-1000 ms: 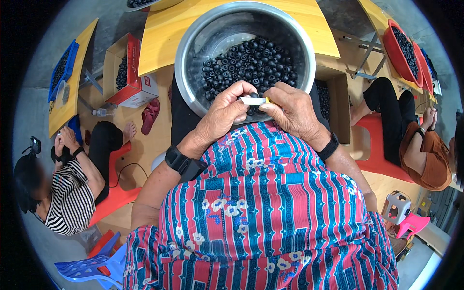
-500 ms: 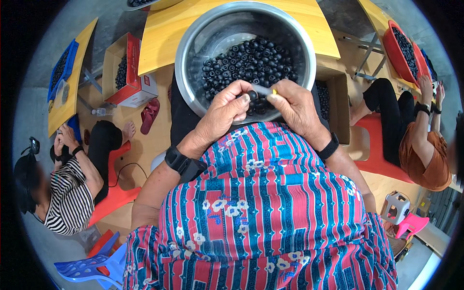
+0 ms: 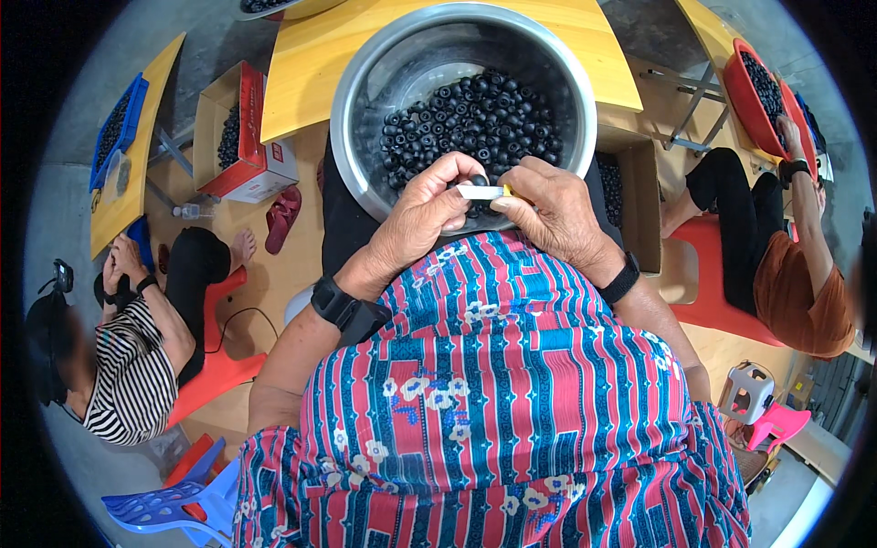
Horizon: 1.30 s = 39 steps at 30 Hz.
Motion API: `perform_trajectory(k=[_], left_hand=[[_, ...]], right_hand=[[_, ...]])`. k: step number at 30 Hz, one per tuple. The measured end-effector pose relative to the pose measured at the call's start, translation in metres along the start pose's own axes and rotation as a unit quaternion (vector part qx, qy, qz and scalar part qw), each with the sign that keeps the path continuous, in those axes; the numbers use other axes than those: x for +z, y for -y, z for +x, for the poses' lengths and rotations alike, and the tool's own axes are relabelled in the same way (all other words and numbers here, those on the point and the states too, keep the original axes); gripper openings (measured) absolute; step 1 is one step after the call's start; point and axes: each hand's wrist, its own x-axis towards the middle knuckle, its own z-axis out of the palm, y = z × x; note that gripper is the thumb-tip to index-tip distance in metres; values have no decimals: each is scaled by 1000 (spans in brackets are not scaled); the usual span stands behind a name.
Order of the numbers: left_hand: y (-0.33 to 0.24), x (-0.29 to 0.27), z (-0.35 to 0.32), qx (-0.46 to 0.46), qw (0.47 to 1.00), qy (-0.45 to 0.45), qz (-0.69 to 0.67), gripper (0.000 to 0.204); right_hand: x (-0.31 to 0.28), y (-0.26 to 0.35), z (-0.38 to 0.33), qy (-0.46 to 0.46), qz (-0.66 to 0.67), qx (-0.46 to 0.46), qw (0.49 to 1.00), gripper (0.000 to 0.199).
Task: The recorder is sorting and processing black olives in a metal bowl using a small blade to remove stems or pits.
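My left hand (image 3: 429,194) pinches a small black round part (image 3: 479,180) between thumb and forefinger, over the near side of a large steel bowl (image 3: 352,119). In the bowl lies a heap of similar black parts (image 3: 484,114), several with a hole showing. My right hand (image 3: 553,203) grips a small knife (image 3: 479,192) with a flat pale blade and a bit of yellow at the fingers. The blade points left and lies close against the black part and my left thumb. Most of the knife's handle is hidden in my fist.
Behind the bowl is a yellow wooden table (image 3: 301,59). A cardboard box (image 3: 639,196) of black parts stands right of it, a red-and-white box (image 3: 245,137) left. Co-workers sit on both sides, one near a blue tray (image 3: 119,132), one reaching into a red basin (image 3: 744,100).
The knife has turned so its blade lies flatter and lower, and my right hand has shifted slightly down and left. The co-worker at right has put a hand into the red basin.
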Motion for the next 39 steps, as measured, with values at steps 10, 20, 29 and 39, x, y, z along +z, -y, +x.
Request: perform_trajectory(k=[10,20,29,39], left_hand=[[1,-2,-1,-1,1000,8,-3,18],[3,-3,0,-10,1000,12,-15,14],[-3,-16,3,35,989,-10,-141,19],[-7,-12,18,17,861,-27,507,26]], right_hand=[[2,-2,-1,-11,-6,6,1000,27],[3,-4,2,-31,0,69,997,26],[-1,-13,1,-159,131,180,962,23],[0,-10,-1,-159,170,191,954,26]])
